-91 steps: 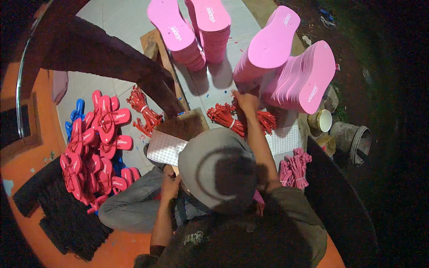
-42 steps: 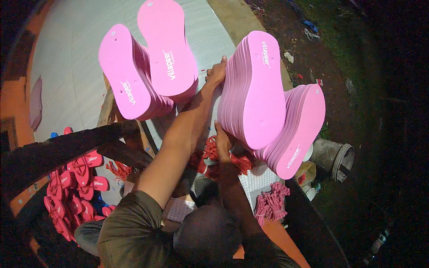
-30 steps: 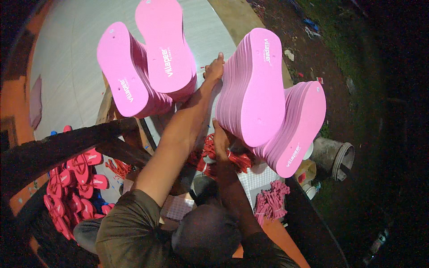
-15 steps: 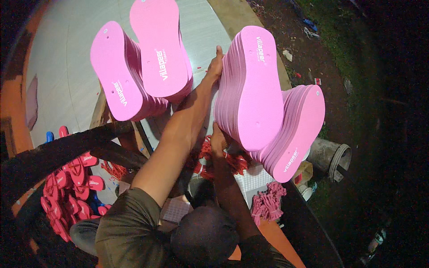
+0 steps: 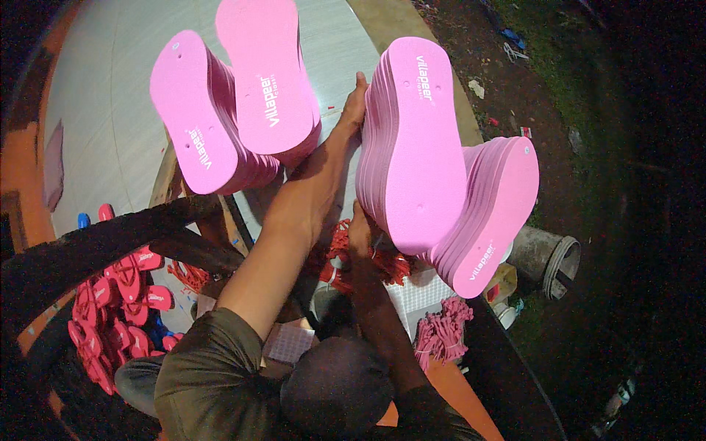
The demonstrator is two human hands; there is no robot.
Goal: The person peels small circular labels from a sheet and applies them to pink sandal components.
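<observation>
A tall stack of pink flip-flop soles point(image 5: 426, 147) stands right of centre, with white print and strap holes on its top sole. My left hand point(image 5: 355, 106) lies along the stack's far left side, thumb pointing up and the other fingers mostly hidden. Against its near left edge is my right hand point(image 5: 360, 231), thumb raised, the remaining fingers out of sight behind the stack. Both hands hold this stack between them. Touching it on the right, a second sole stack point(image 5: 507, 195) leans outward. Two more stand left of my forearm: a left stack point(image 5: 195, 110) and a middle stack point(image 5: 268, 81).
Red straps point(image 5: 342, 257) lie in a heap below my hands. A bundle of pink straps point(image 5: 443, 331) sits at the near right. Finished red flip-flops point(image 5: 121, 316) are piled at the lower left, beyond a dark wooden bar point(image 5: 110, 239). A grey bucket point(image 5: 548, 261) lies at the right.
</observation>
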